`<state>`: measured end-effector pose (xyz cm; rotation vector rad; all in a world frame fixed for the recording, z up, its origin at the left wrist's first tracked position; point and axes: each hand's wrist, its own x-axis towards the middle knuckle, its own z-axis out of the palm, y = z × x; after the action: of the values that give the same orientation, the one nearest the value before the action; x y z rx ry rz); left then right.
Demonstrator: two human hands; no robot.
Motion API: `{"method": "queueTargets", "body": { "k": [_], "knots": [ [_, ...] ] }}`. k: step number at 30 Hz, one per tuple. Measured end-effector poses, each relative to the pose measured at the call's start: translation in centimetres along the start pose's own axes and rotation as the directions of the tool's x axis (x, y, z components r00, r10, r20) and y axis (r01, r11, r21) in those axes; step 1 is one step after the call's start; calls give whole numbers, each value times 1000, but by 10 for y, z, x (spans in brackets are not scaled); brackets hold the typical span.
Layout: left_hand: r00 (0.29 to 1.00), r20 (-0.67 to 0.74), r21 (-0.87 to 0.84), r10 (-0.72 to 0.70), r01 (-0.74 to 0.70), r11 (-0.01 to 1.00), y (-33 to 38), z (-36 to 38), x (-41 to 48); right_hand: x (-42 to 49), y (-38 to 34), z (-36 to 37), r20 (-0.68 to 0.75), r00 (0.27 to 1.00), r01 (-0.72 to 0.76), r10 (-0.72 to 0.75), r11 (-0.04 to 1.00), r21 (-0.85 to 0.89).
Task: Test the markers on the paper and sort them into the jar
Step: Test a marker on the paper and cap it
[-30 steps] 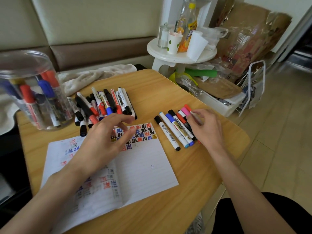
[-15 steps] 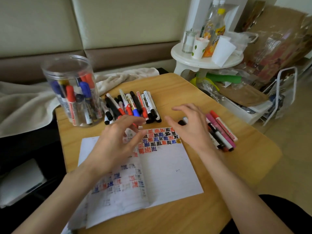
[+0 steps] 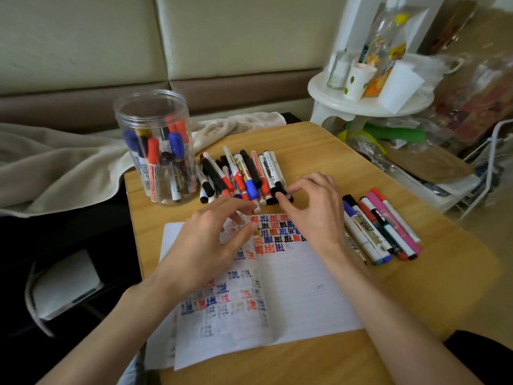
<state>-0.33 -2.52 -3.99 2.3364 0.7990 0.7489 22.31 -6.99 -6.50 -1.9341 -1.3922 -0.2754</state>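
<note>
A clear plastic jar (image 3: 155, 145) with several markers standing in it sits at the table's back left corner. Beside it lies a pile of markers (image 3: 244, 176) with black, red and blue caps. A second row of markers (image 3: 383, 226) lies to the right of the paper (image 3: 299, 295), which carries red, blue and black test marks. My left hand (image 3: 211, 240) hovers over the paper's top edge, fingers loosely bent, fingertips near a white marker end. My right hand (image 3: 311, 212) arches over the pile's near right end, its thumb touching a black cap and its index finger apart from it.
The wooden table (image 3: 416, 287) ends close on the right. A beige blanket (image 3: 55, 162) lies on the sofa at the left. A white stool (image 3: 369, 104) with cups and bottles stands behind, with bags and clutter (image 3: 416, 151) below it.
My right hand has moved left, from the row of markers on the right to the pile by the jar. My left hand has stayed over the paper's top.
</note>
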Motion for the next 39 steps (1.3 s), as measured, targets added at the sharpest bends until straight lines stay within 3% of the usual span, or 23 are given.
{"method": "queueTargets", "body": {
  "k": [4, 8, 12, 15, 18, 26, 30, 34, 39],
  "knots": [
    [1000, 4, -14, -1, 1, 1000, 2, 4, 3, -4, -2, -4, -61, 997, 41, -39, 999, 21],
    [1000, -6, -5, 4, -4, 1000, 5, 7, 5, 0, -2, -3, 53, 999, 10, -6, 998, -62],
    [1000, -1, -7, 5, -5, 1000, 5, 7, 5, 4, 2, -10, 185, 978, -106, 97, 994, 41],
    [1000, 2, -8, -4, 4, 1000, 5, 5, 5, 8, 13, -9, 329, 929, -132, 169, 982, -134],
    [1000, -3, -14, -9, 9, 1000, 4, 4, 5, 11, 17, -10, 378, 899, -140, 219, 964, -227],
    [1000, -8, -11, -14, 13, 1000, 5, 4, 7, 9, 18, -13, 358, 916, -84, 179, 961, -265],
    [1000, -7, -3, -12, 12, 1000, 5, 3, 7, 9, 20, -13, 257, 957, -71, 137, 966, -250],
    [1000, -5, -3, -7, 7, 1000, 6, 2, 7, 14, 23, -16, 119, 979, -120, 166, 938, -325],
    [1000, -6, 5, -21, 21, 1000, 4, 0, 6, 21, 30, -21, 48, 964, -223, 263, 891, -396]
  ]
}}
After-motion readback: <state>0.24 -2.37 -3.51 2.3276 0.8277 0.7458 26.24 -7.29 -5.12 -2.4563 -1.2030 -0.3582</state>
